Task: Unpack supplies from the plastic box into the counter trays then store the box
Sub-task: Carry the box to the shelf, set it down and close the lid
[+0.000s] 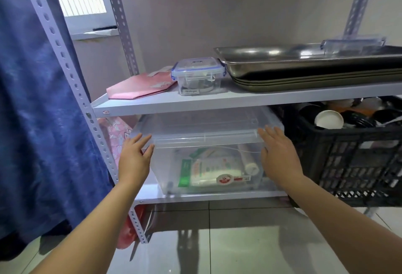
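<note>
A clear plastic box [206, 143] with a clear lid sits on the lower shelf [195, 196] of a grey metal rack. White and green supply packets [213, 171] show through its front wall. My left hand [136, 156] is at the box's left front corner, fingers spread and straight. My right hand [279, 154] is at the right front corner, fingers also spread. Both hands are at the box's sides; I cannot tell whether they touch it.
On the shelf above stand a small clip-lid container [198, 75], a pink paper bag [139, 87] and stacked steel trays [315, 67]. A black crate [356, 156] of cups sits right of the box. A blue curtain [39, 121] hangs left. Tiled floor lies below.
</note>
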A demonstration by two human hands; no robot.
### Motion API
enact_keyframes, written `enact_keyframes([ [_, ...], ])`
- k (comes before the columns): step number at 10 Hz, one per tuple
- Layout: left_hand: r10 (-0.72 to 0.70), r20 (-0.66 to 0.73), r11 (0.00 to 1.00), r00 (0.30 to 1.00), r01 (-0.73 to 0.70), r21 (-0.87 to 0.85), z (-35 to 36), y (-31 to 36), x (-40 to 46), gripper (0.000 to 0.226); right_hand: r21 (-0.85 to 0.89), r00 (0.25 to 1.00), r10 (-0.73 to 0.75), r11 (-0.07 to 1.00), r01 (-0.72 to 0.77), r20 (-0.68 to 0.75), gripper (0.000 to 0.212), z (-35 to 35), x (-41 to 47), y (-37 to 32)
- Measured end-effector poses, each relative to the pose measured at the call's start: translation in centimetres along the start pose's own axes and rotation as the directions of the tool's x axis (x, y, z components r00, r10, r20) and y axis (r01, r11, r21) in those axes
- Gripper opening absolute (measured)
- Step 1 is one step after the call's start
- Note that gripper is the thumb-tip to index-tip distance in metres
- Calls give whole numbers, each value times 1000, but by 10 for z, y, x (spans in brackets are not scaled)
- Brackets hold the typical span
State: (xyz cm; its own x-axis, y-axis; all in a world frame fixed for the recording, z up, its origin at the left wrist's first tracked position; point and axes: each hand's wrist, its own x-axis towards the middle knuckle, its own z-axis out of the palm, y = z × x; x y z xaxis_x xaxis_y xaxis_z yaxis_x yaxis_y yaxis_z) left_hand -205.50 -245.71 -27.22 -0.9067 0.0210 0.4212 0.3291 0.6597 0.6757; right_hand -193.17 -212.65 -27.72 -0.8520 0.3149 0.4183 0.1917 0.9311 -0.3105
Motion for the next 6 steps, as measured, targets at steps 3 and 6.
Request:
enact_keyframes([
  [3, 94, 134, 830, 987, -152, 537, 23, -33, -3, 107, -148, 984, 33, 989, -6, 177, 109, 17, -2, 7],
  [6, -94, 394, 830, 914, -147, 538, -6, -1, -9, 105, -252, 858, 159, 967, -36, 488, 91, -19, -9, -15],
])
